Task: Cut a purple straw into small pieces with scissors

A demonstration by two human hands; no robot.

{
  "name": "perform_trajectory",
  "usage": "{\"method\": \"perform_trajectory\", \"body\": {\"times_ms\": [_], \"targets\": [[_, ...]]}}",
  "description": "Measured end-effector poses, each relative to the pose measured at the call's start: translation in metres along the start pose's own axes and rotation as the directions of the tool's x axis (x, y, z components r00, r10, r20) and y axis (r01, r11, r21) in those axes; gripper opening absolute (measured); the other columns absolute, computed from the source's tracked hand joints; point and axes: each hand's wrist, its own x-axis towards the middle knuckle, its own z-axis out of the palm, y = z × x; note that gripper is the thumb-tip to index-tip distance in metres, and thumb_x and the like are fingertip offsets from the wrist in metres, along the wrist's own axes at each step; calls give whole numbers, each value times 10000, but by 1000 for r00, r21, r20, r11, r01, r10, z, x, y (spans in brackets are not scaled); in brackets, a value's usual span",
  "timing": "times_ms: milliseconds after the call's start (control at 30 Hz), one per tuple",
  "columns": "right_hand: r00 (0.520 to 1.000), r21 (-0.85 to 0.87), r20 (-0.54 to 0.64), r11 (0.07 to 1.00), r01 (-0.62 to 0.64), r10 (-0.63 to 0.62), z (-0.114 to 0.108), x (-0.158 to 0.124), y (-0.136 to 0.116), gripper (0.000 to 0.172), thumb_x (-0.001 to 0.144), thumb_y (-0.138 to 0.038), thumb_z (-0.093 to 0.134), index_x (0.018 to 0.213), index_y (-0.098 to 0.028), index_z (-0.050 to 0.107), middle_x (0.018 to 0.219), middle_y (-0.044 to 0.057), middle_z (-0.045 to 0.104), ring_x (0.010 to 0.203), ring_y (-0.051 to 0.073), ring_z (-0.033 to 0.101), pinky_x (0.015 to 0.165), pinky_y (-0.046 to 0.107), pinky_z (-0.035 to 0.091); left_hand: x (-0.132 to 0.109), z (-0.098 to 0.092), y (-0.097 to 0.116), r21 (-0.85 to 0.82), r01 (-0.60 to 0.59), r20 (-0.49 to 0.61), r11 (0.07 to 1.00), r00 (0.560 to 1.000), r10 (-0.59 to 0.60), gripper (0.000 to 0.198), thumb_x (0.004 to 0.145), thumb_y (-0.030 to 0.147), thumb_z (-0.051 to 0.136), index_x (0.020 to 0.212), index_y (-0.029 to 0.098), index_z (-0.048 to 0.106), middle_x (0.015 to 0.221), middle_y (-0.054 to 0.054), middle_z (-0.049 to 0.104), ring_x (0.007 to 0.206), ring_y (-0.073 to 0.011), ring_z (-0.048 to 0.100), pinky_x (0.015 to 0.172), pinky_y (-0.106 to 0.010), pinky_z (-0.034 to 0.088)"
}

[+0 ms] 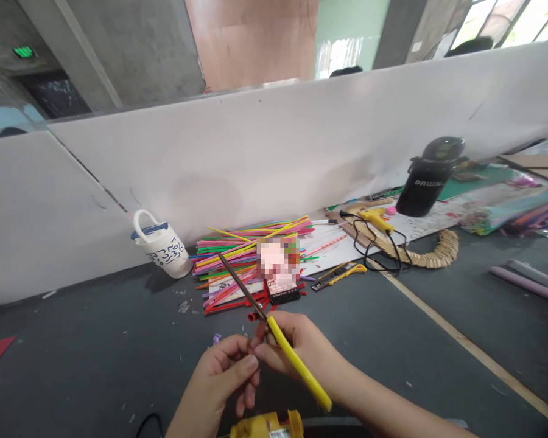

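My right hand (296, 347) is closed around a pair of scissors (296, 365), seen edge-on, with yellow handles and dark blades pointing up and left. My left hand (226, 377) is beside it, with thumb and fingers pinched close to the right fingertips. Whatever sits between the left fingers is too small or hidden to make out. Just past the fingers is a small red piece (252, 317). Beyond the hands, a phone (283, 293) with a partly blurred screen rests on a pile of coloured strips (228, 261).
A white cup (167, 252) stands at left. A utility knife (340, 277), yellow glue gun (377, 219) with black cable, curved tan strip (438, 252) and black bottle (422, 182) are at right. A yellow object (260, 426) is at the bottom edge. A white partition (274, 158) runs behind.
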Motion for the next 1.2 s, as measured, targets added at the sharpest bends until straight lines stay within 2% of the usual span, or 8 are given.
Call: {"method": "perform_trajectory", "body": {"times_ms": [167, 433, 633, 867, 1067, 1200], "targets": [[1000, 9, -2, 1000, 10, -10, 2, 0, 2, 69, 663, -140, 516, 633, -179, 467, 532, -81, 382, 508, 78, 329, 464, 170, 297, 2, -4, -2, 12, 29, 70, 1000, 997, -29, 213, 675, 330, 685, 662, 132, 606, 493, 33, 543, 342, -35, 431, 331, -134, 315], [1000, -26, -4, 1000, 5, -5, 2, 1, 6, 87, 669, -170, 508, 616, -188, 440, 538, -76, 386, 510, 82, 332, 462, 174, 291, 1, -3, -1, 24, 35, 32, 999, 999, -36, 221, 659, 341, 693, 653, 141, 597, 484, 36, 543, 337, -37, 429, 327, -136, 302], [997, -137, -72, 990, -17, 7, 2, -1, 10, 35, 664, -167, 509, 656, -180, 478, 577, -47, 468, 545, 103, 372, 486, 192, 295, 2, -1, 0, 195, -124, -114, 973, 982, 148, 229, 625, 341, 700, 719, 140, 641, 505, 17, 562, 443, -101, 509, 371, -165, 350], [995, -250, -104, 968, -32, 6, 4, -1, 13, 57, 665, -197, 542, 648, -181, 491, 572, -46, 468, 519, 98, 349, 468, 201, 253, 1, 3, -2, 371, -176, -183, 912, 949, 258, 72, 643, 237, 634, 632, 167, 622, 499, 26, 557, 443, -110, 481, 392, -190, 328], [995, -271, -104, 962, -35, 7, 4, -2, 14, 26, 668, -191, 529, 665, -179, 507, 598, -34, 515, 531, 101, 376, 476, 198, 260, 0, 0, 0, 557, -193, -121, 808, 944, 308, 51, 666, 225, 596, 644, 189, 624, 618, -8, 623, 543, -160, 549, 511, -243, 422], [995, -276, -101, 960, -36, 8, 5, -2, 14, 18, 677, -192, 518, 670, -180, 507, 600, -34, 514, 530, 100, 379, 476, 197, 261, 2, -2, -1, 623, -196, -90, 757, 944, 319, 84, 696, 244, 561, 665, 190, 618, 645, -26, 632, 579, -185, 567, 543, -269, 436]]}}
